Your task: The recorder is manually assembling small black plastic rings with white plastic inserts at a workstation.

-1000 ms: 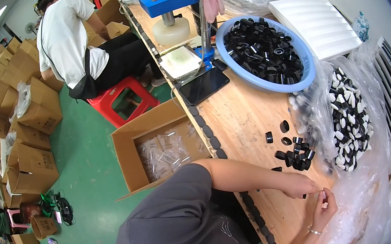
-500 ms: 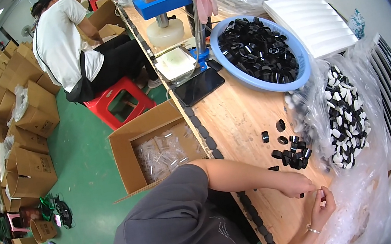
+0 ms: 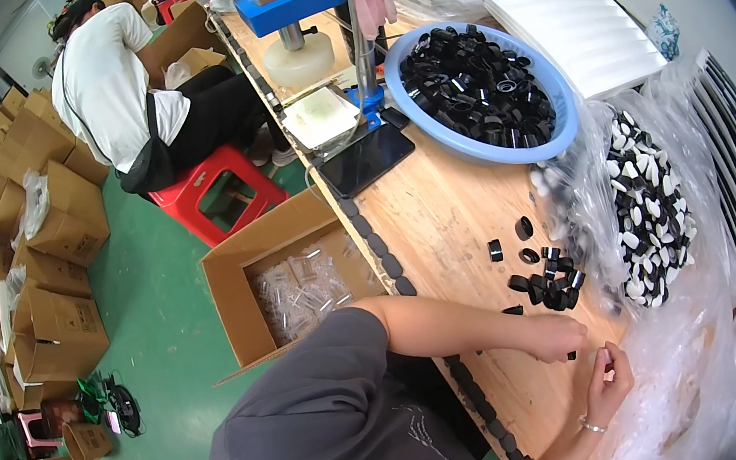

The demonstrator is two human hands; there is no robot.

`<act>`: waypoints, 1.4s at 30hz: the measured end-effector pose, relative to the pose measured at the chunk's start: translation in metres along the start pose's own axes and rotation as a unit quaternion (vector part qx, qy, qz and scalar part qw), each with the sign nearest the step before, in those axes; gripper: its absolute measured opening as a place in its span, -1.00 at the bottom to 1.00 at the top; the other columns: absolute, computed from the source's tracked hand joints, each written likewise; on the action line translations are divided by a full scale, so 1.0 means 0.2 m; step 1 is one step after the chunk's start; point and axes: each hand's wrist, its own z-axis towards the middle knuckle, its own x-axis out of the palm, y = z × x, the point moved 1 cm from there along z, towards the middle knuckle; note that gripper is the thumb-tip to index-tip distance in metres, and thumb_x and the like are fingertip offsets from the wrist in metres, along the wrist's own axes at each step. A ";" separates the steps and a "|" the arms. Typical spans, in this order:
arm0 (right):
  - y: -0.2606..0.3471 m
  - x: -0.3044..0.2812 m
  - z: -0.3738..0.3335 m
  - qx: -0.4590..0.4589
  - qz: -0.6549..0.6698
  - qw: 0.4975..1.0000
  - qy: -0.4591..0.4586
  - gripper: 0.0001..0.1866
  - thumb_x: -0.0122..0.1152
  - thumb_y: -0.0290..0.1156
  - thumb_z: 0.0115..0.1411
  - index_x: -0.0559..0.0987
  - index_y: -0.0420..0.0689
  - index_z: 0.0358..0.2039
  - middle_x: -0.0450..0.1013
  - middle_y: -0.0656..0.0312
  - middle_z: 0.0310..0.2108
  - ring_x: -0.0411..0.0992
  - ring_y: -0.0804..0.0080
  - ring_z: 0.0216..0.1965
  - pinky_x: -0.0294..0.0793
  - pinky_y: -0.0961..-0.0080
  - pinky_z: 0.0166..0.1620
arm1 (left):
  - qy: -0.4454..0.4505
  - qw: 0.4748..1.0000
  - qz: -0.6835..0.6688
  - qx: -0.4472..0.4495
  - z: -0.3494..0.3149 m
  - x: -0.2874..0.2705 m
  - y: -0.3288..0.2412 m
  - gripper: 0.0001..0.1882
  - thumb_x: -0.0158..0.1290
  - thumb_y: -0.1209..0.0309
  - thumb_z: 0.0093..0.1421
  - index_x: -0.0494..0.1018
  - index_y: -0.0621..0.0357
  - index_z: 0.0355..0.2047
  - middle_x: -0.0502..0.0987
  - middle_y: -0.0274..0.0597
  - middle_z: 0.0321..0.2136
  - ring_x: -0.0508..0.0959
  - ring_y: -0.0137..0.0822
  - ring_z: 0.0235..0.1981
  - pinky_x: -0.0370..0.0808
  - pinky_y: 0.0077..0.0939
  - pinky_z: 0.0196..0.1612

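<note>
My left hand (image 3: pixel 556 338) is closed, with a small black ring-shaped cap (image 3: pixel 572 355) showing at its fingertips. Just beside it, my right hand (image 3: pixel 608 386), a bracelet on the wrist, has curled fingers pinched together. Something small and pale with a dark part shows between them, too small to name. Both hands are over the wooden table (image 3: pixel 451 218), a short gap apart. Beyond the left hand lies a loose cluster of black ring-shaped caps (image 3: pixel 553 289), some on their sides.
A blue basin (image 3: pixel 408 116) heaped with black caps stands farther up the table. Right of it, a clear bag holds black and white pieces (image 3: pixel 647 209). A phone (image 3: pixel 368 162) lies near a blue press (image 3: pixel 289 6). Clear plastic parts fill a carton (image 3: pixel 227 297). Another person (image 3: pixel 108 88) sits beyond.
My left hand has lifted slightly away from my right hand, and the black cap shows more at its fingers. My right hand stays nearly in place. The whole view has shifted a little.
</note>
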 end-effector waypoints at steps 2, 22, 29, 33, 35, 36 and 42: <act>0.00 -0.01 0.01 0.004 -0.003 1.000 -0.005 -0.88 0.11 -0.60 0.14 0.52 -0.33 -0.29 0.41 0.14 -0.54 0.32 0.43 -0.59 0.30 0.56 -0.50 | -0.025 1.000 -0.006 0.002 -0.01 -0.03 -0.01 -0.70 0.20 0.48 -0.08 0.42 0.28 -0.31 0.44 0.04 -0.35 0.51 0.02 -0.29 0.46 -0.21 -0.26; 0.04 -0.03 -0.01 0.091 0.039 0.991 -0.088 -0.79 0.21 -0.61 0.10 0.55 -0.30 -0.22 0.52 0.14 -0.28 0.48 0.44 -0.27 0.47 0.58 -0.18 | -0.280 0.952 -0.119 0.000 0.03 -0.13 0.05 -0.78 0.21 0.57 -0.11 0.46 0.18 -0.40 0.49 -0.15 -0.47 0.53 -0.24 -0.44 0.46 -0.45 -0.40; 0.07 0.01 0.03 0.127 0.122 0.978 -0.113 -0.78 0.24 -0.66 0.05 0.56 -0.28 -0.24 0.51 0.19 -0.31 0.46 0.53 -0.30 0.46 0.63 -0.24 | -0.196 0.938 -0.260 -0.120 0.04 -0.20 -0.06 -0.53 0.22 0.67 -0.07 0.40 0.18 -0.10 0.45 -0.33 -0.39 0.40 -0.59 -0.45 0.39 -0.72 -0.40; 0.09 0.02 0.04 0.098 0.151 0.975 -0.130 -0.80 0.25 -0.68 0.00 0.58 -0.23 -0.30 0.51 0.22 -0.38 0.45 0.54 -0.38 0.43 0.65 -0.30 | -0.174 0.935 -0.280 -0.132 0.03 -0.20 -0.10 -0.50 0.19 0.72 -0.08 0.39 0.25 -0.07 0.48 -0.28 -0.34 0.37 -0.62 -0.42 0.38 -0.76 -0.35; 0.09 0.03 0.03 0.103 0.171 0.970 -0.141 -0.80 0.26 -0.68 -0.01 0.58 -0.22 -0.32 0.51 0.23 -0.40 0.45 0.54 -0.40 0.43 0.64 -0.32 | -0.173 0.942 -0.260 -0.120 0.02 -0.19 -0.10 -0.49 0.18 0.71 -0.08 0.39 0.25 -0.06 0.52 -0.22 -0.30 0.36 -0.60 -0.46 0.39 -0.74 -0.34; 0.09 0.03 0.03 0.090 0.184 0.970 -0.135 -0.80 0.26 -0.68 -0.01 0.58 -0.21 -0.33 0.51 0.23 -0.40 0.44 0.53 -0.42 0.43 0.64 -0.33 | -0.167 0.943 -0.264 -0.116 0.01 -0.19 -0.10 -0.49 0.18 0.71 -0.08 0.39 0.25 -0.06 0.52 -0.22 -0.30 0.36 -0.60 -0.46 0.39 -0.74 -0.34; 0.06 0.06 0.02 0.039 0.185 0.973 -0.133 -0.81 0.26 -0.66 -0.03 0.58 -0.17 -0.36 0.50 0.21 -0.43 0.46 0.39 -0.44 0.46 0.57 -0.36 | -0.159 0.956 -0.226 -0.097 0.01 -0.18 -0.11 -0.51 0.19 0.68 -0.08 0.39 0.26 -0.07 0.55 -0.20 -0.31 0.37 -0.53 -0.48 0.40 -0.68 -0.34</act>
